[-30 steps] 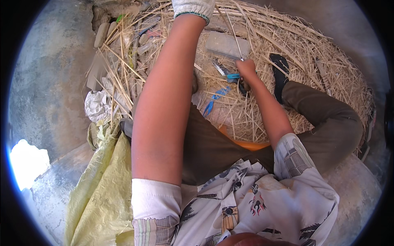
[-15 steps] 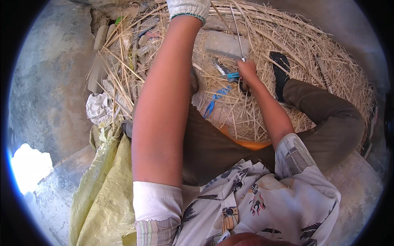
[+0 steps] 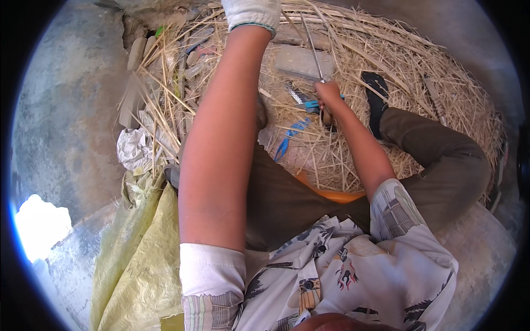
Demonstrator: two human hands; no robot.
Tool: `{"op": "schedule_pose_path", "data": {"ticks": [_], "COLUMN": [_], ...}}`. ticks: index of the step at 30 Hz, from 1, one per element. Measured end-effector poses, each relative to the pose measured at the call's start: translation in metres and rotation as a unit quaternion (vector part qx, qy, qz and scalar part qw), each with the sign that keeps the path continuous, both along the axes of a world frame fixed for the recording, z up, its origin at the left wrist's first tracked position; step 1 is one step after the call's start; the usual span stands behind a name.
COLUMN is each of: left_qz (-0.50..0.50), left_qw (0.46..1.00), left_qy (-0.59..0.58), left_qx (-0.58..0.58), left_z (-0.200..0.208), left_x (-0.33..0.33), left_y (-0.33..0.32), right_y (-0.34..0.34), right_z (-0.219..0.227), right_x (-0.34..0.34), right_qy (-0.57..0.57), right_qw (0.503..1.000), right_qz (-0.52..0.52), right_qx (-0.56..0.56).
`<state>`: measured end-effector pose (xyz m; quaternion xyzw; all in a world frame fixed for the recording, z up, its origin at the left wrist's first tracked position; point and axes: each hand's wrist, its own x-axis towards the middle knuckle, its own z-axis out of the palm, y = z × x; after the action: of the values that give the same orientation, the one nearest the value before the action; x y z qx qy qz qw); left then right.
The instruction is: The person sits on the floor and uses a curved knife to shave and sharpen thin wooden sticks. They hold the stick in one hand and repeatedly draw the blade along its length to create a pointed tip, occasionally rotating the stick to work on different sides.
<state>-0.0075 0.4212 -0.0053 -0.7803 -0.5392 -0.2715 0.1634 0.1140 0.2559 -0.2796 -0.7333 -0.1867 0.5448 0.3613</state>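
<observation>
My left hand (image 3: 253, 12), in a white knitted glove, reaches to the far edge of the picture. Its fingers are cut off there, so what they hold or touch cannot be seen. Further right, my bare right hand (image 3: 328, 95) is closed around the near end of a long, thin metal blade (image 3: 313, 47). The blade points away from me, passing over a grey rectangular block (image 3: 301, 60). Just beside the right hand lies a blue-handled tool (image 3: 311, 106), next to a perforated metal strip (image 3: 296, 94). Nearer to me is a twisted blue strip (image 3: 291, 137).
Loose straw and split strips (image 3: 441, 83) cover the floor ahead and to the right. A yellow woven sack (image 3: 141, 265) lies at the left, below crumpled white paper (image 3: 133, 149). An orange curved object (image 3: 339, 196) shows by my bent legs. A grey wall (image 3: 72, 110) stands left.
My right hand has shifted slightly left, and the blade's far end has swung left with it. The left arm is almost unmoved.
</observation>
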Motion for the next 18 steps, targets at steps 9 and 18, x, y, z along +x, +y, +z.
{"op": "schedule_pose_path", "data": {"ticks": [9,18], "left_qz": [0.005,0.002], "left_qw": [0.999,0.998], "left_qy": [-0.005,-0.014], "left_qx": [-0.051,-0.058], "left_z": [0.005,-0.001], "left_x": [0.0,0.001], "left_y": [0.001,0.001], "right_y": [0.003,-0.023], "right_z": [-0.007,-0.033], "right_x": [0.005,0.009], "right_qy": [-0.048,-0.195], "right_qw": [0.998,0.979], "right_qz": [0.03,0.029], "right_qx": [0.014,0.046]}}
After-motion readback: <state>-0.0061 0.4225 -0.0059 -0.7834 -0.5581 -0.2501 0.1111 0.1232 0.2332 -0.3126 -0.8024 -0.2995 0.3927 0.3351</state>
